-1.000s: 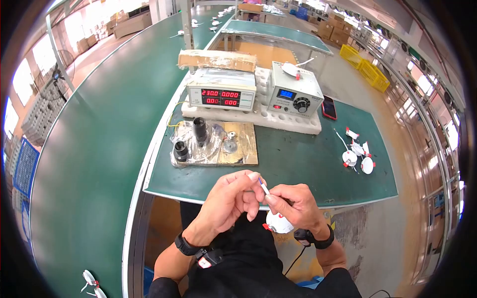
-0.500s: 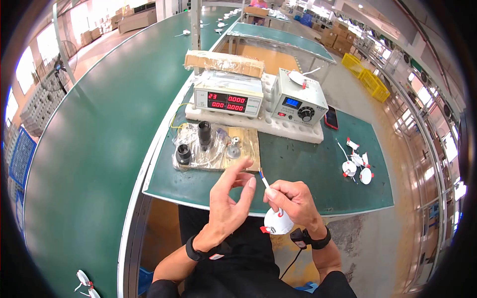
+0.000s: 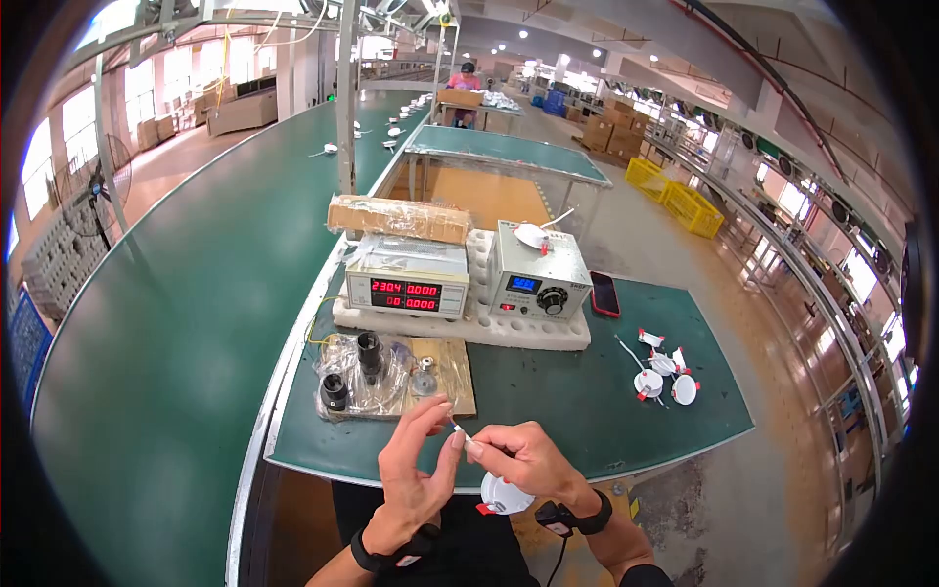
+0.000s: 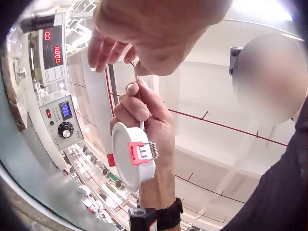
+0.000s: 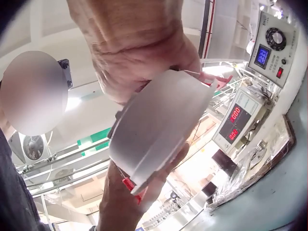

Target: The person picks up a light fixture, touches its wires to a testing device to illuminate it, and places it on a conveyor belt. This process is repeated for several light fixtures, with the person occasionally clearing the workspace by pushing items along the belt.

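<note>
My right hand (image 3: 528, 458) pinches the white cable (image 3: 463, 433) of a small round white downlight between thumb and fingers. The downlight (image 4: 126, 156) hangs below that hand, with red-tipped spring clips (image 4: 139, 153) on its side. From the cable's upper end thin wire ends (image 4: 132, 63) stick out. My left hand (image 3: 409, 474) is beside them, thumb and forefinger apart on either side of the wire ends, the other fingers loosely bent. In the right wrist view the downlight body (image 5: 154, 122) covers much of the right hand.
A power meter (image 3: 406, 292) with red digits and a dial-fronted supply box (image 3: 538, 279) stand on white foam (image 3: 469, 331). In front lies a board (image 3: 452, 391) with black sockets (image 3: 369, 354). More downlights (image 3: 648, 383) and a phone (image 3: 605, 294) are at right; a conveyor (image 3: 186, 313) runs at left.
The left hand first had its fingers at the wire ends, then drew away with fingers spread, and is now back beside them. The right hand keeps its pinch. The head view has tilted up.
</note>
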Tool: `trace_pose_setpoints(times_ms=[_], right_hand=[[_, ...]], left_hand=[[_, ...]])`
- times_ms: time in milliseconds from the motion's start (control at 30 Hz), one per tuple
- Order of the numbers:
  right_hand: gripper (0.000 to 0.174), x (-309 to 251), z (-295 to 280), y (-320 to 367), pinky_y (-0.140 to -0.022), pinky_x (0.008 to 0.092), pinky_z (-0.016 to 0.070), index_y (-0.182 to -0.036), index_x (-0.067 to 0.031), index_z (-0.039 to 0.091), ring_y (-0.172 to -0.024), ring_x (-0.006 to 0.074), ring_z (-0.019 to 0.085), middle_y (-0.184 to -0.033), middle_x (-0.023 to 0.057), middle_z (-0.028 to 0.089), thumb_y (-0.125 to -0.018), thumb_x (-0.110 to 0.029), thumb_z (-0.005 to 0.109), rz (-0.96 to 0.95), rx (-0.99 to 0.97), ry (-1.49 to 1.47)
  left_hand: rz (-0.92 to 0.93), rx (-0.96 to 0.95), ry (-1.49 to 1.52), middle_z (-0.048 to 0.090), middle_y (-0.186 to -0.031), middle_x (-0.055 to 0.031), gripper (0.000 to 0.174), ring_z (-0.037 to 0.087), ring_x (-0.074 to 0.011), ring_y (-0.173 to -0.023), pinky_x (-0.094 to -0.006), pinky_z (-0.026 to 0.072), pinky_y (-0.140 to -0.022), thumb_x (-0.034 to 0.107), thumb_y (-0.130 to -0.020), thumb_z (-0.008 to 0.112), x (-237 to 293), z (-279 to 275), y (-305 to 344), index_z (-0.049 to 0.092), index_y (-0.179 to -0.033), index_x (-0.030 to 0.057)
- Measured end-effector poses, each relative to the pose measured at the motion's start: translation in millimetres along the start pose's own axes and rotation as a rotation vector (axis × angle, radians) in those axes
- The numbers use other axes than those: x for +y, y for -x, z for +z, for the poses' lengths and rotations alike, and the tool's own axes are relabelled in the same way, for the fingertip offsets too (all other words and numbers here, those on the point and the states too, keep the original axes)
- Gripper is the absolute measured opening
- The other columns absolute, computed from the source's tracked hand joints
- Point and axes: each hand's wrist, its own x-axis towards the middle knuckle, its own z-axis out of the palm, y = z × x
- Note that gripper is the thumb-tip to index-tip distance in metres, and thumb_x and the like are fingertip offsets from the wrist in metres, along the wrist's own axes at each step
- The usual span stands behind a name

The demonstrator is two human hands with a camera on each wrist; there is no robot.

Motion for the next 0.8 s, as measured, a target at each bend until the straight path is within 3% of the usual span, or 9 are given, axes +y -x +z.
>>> trace_pose_setpoints(times_ms=[267, 300, 367, 500, 533, 633, 667, 767, 800], right_hand=[[0.019, 2, 11, -7, -0.054, 0.0241, 0.0382, -0.092, 0.0001, 0.07, -0.062, 0.0021, 0.047, -0.065, -0.0048, 0.055, -0.099, -0.017, 0.064, -0.076, 0.097, 0.038], [0.021, -3, 12, -6, -0.058, 0.0267, 0.0428, -0.092, 0.0011, 0.068, -0.066, 0.0052, 0.047, -0.067, 0.003, 0.056, -0.099, -0.018, 0.064, 0.003, 0.094, 0.026], [0.021, -2, 15, -7, -0.055, 0.0256, 0.0403, -0.093, 0.0021, 0.069, -0.063, 0.0039, 0.046, -0.065, 0.0013, 0.056, -0.1, -0.017, 0.064, 0.052, 0.108, -0.005], [0.02, 6, 14, -13, -0.051, 0.0265, 0.0372, -0.092, 0.0029, 0.071, -0.058, 0.0041, 0.044, -0.062, -0.0001, 0.056, -0.099, -0.016, 0.065, 0.004, 0.135, 0.035], [0.02, 5, 15, -13, -0.05, 0.0268, 0.0366, -0.092, 0.0028, 0.071, -0.057, 0.0043, 0.043, -0.061, -0.0001, 0.056, -0.099, -0.015, 0.065, 0.006, 0.142, 0.069], [0.02, 12, 21, -16, -0.049, 0.0278, 0.0356, -0.09, 0.0027, 0.071, -0.055, 0.005, 0.042, -0.06, 0.0004, 0.057, -0.098, -0.014, 0.065, -0.039, 0.129, 0.13], [0.02, 14, 23, -17, -0.048, 0.028, 0.0355, -0.089, 0.0026, 0.071, -0.054, 0.0052, 0.042, -0.059, 0.0006, 0.057, -0.098, -0.014, 0.065, -0.059, 0.114, 0.145], [0.02, 12, 28, -20, -0.05, 0.0237, 0.037, -0.09, 0.0042, 0.07, -0.056, 0.0031, 0.051, -0.062, -0.0005, 0.059, -0.099, -0.012, 0.064, 0.033, 0.064, 0.106], [0.022, 14, 28, -21, -0.05, 0.023, 0.0363, -0.096, 0.003, 0.07, -0.056, 0.0032, 0.05, -0.063, -0.001, 0.059, -0.102, -0.016, 0.061, 0.066, 0.045, 0.05]], left_hand=[[-0.471, 0.0, 0.373, 0.07, -0.093, -0.0039, 0.02, 0.065, -0.0081, -0.084, -0.024, 0.0534, -0.077, 0.01, -0.101, 0.063, 6, 8, 10, 0.066, -0.115, -0.0043], [-0.528, 0.021, 0.496, 0.071, -0.094, -0.0037, 0.02, 0.065, -0.0076, -0.083, -0.0232, 0.0527, -0.076, 0.011, -0.102, 0.063, 3, 7, 13, 0.066, -0.114, -0.0047], [-0.475, 0.029, 0.555, 0.07, -0.095, -0.0029, 0.021, 0.064, -0.0057, -0.084, -0.0226, 0.0521, -0.075, 0.013, -0.102, 0.063, 0, 4, 14, 0.066, -0.114, -0.0037], [-0.324, -0.077, -0.059, 0.074, -0.102, -0.015, 0.03, 0.071, -0.0232, -0.089, -0.0333, 0.0543, -0.08, 0.016, -0.1, 0.065, 5, -5, 4, 0.065, -0.122, -0.004], [-0.141, 0.078, -0.185, 0.073, -0.107, -0.0196, 0.033, 0.071, -0.0317, -0.098, -0.0388, 0.0536, -0.085, 0.018, -0.098, 0.067, -5, -1, 4, 0.065, -0.124, -0.0029], [0.025, -0.025, -0.256, 0.073, -0.109, -0.0201, 0.033, 0.07, -0.0324, -0.102, -0.0396, 0.0534, -0.088, 0.018, -0.097, 0.067, -14, -11, -1, 0.065, -0.123, -0.0033], [-0.244, -0.12, -0.178, 0.074, -0.111, -0.0187, 0.032, 0.071, -0.025, -0.103, -0.0361, 0.0538, -0.088, 0.017, -0.1, 0.064, -5, -10, 2, 0.064, -0.123, -0.0057], [-0.541, -0.121, 0.318, 0.075, -0.11, -0.0156, 0.03, 0.07, -0.017, -0.104, -0.0323, 0.0541, -0.087, 0.017, -0.102, 0.061, -19, -7, 0, 0.064, -0.12, -0.0077], [-0.598, -0.196, 0.409, 0.072, -0.12, -0.015, 0.041, 0.065, -0.0124, -0.108, -0.0294, 0.053, -0.088, 0.02, -0.105, 0.059, -28, -10, 1, 0.055, -0.134, -0.0088]])
